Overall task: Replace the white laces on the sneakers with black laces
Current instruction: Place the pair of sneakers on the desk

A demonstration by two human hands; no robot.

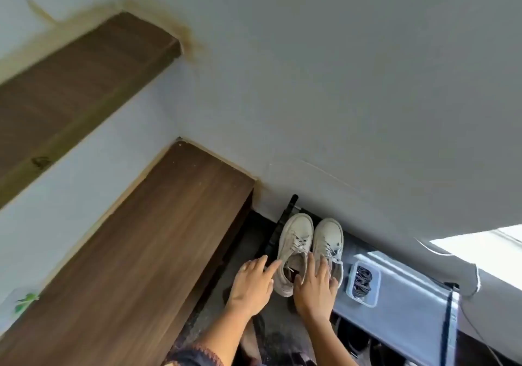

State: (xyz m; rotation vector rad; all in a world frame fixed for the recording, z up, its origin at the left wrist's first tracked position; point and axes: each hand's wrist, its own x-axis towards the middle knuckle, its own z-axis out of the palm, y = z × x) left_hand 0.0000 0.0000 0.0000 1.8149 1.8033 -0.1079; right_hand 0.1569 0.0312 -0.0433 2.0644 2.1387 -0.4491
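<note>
Two off-white sneakers stand side by side on top of a grey shoe rack (409, 297), toes toward the wall, both with white laces. My left hand (252, 283) reaches in beside the left sneaker (295, 241), its index finger touching the shoe's side. My right hand (316, 283) lies with spread, straight fingers over the heel openings of both shoes, partly hiding the right sneaker (329, 237). A clear plastic tray (377, 281) holding coiled black laces (363, 281) sits just right of the shoes.
A long brown wooden cabinet (135, 252) runs along the left, with a second wooden unit (70, 83) higher up. A white wall stands right behind the shoes. A thin cable (477, 278) hangs at the right near a bright window.
</note>
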